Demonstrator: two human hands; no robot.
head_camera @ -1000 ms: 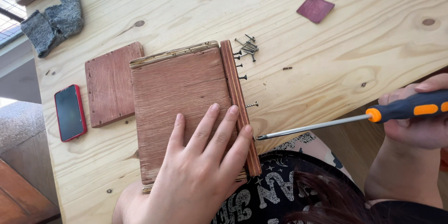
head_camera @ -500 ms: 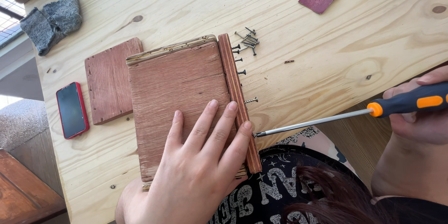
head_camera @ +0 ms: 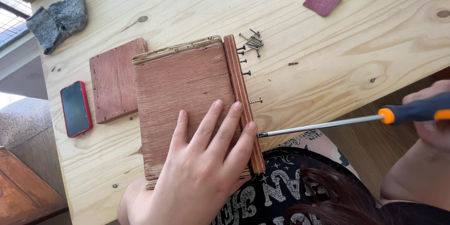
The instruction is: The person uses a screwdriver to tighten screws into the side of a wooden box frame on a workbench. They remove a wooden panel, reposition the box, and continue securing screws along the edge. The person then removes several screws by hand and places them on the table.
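My left hand [head_camera: 199, 164] lies flat, fingers spread, on a reddish-brown wooden panel [head_camera: 180, 89] at the near edge of the pale wooden table [head_camera: 328, 56]. A thin wooden strip [head_camera: 240, 98] stands along the panel's right edge, with several screws [head_camera: 255, 100] sticking out of its side. My right hand [head_camera: 433, 122] grips the orange-and-black handle of a long screwdriver [head_camera: 328, 124]. Its steel tip touches the strip's side just right of my left fingertips.
A small heap of loose screws [head_camera: 252, 43] lies beside the strip's far end. A smaller wooden board [head_camera: 115, 77] and a red phone [head_camera: 76, 108] lie left of the panel. A grey cloth [head_camera: 58, 17] sits far left, a dark red sandpaper square [head_camera: 323, 0] far right.
The view has shifted slightly. The screwdriver tip has stayed at the strip's side and my left hand has kept pressing on the panel.
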